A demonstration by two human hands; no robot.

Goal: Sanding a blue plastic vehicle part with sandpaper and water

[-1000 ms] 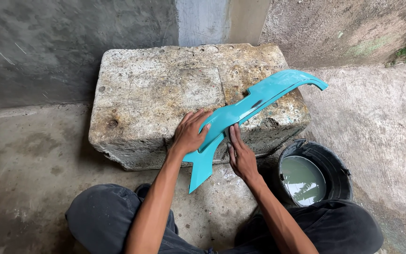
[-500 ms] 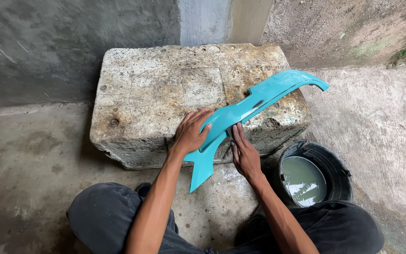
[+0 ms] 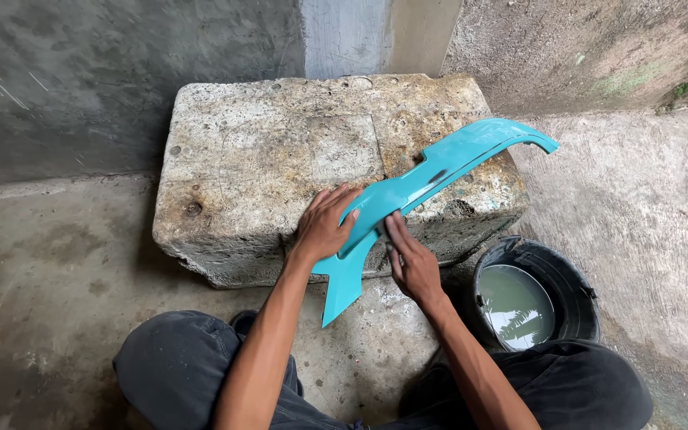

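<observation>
Turquoise panel (image 3: 431, 171) on concrete block (image 3: 280, 159), both hands flat, left (image 3: 324, 227), right (image 3: 412, 263)

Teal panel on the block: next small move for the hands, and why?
Probably slide the right hand further along the teal panel toward its far curved end. The left hand pins the near end on the concrete block, and the right fingers lie flat on it.

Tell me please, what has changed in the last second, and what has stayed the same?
Very little. The right hand has slid slightly down the turquoise panel, toward the person. The left hand still presses the panel against the concrete block. The panel, the block and the black bucket of water lie as before.
</observation>
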